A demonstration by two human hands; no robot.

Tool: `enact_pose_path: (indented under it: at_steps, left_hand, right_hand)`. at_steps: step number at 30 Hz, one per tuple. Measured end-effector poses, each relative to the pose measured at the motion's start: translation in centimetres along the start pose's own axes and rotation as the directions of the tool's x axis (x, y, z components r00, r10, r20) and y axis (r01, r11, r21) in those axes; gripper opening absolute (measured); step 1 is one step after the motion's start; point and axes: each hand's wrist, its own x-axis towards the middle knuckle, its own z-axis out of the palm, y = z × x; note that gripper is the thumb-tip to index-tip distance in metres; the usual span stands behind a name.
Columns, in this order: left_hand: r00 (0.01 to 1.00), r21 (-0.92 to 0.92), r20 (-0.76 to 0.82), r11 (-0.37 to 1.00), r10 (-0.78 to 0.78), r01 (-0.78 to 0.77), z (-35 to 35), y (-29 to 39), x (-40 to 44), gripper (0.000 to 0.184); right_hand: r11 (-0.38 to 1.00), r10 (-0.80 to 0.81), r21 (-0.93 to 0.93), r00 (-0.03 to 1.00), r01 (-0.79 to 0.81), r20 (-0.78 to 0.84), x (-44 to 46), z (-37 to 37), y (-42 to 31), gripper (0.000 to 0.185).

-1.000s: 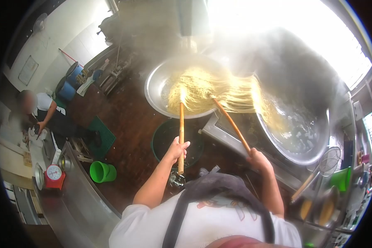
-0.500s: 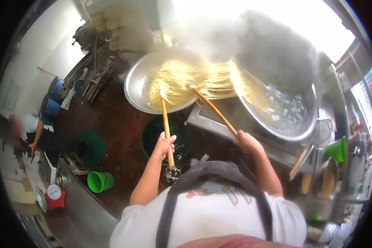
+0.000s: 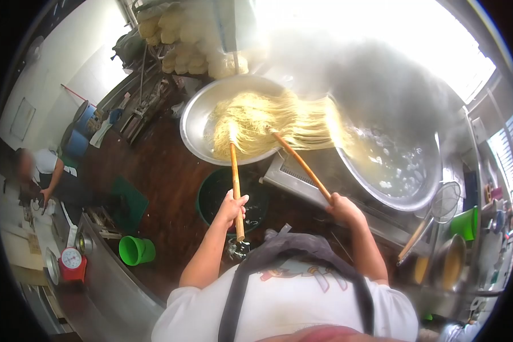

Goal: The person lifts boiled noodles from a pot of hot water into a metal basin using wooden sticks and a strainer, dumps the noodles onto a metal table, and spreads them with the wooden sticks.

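My left hand (image 3: pixel 232 210) is closed around a long wooden stick (image 3: pixel 236 176), whose far end sinks into a heap of yellow noodles (image 3: pixel 248 117). A second wooden stick (image 3: pixel 305 166) is gripped in my right hand (image 3: pixel 346 210), its tip also among the noodles and partly hidden by them. The heap lies in a wide metal basin (image 3: pixel 195 134). From there the strands stretch across the gap to a large steaming pot (image 3: pixel 390 202) of bubbling water on the right, draping over its rim. Steam veils the pot's far side.
Below the basin stands a dark green tub (image 3: pixel 206 196). A mesh strainer (image 3: pixel 446 202) lies right of the pot. To the left are a bright green bucket (image 3: pixel 135 251), a red scale (image 3: pixel 73 265) on a metal counter (image 3: pixel 111 285), and another person (image 3: pixel 51 171).
The noodles have slid left from the pot toward the basin, with fewer strands trailing in the water. Both hands keep hold of their sticks. The view has shifted slightly.
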Motion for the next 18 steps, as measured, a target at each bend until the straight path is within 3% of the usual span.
enact_pose_path:
  at_steps: [9,18]
  left_hand:
    - [1.0,-0.017,-0.016,1.0,0.0,-0.001,0.4,1.3,-0.8,0.034]
    - [1.0,-0.025,-0.001,0.999,0.031,-0.031,1.1,2.6,-1.9,0.056]
  right_hand:
    - [1.0,-0.023,-0.018,1.0,0.023,0.002,0.7,0.0,0.2,0.036]
    - [0.999,-0.034,-0.006,0.999,0.034,0.001,1.0,0.6,0.4,0.038]
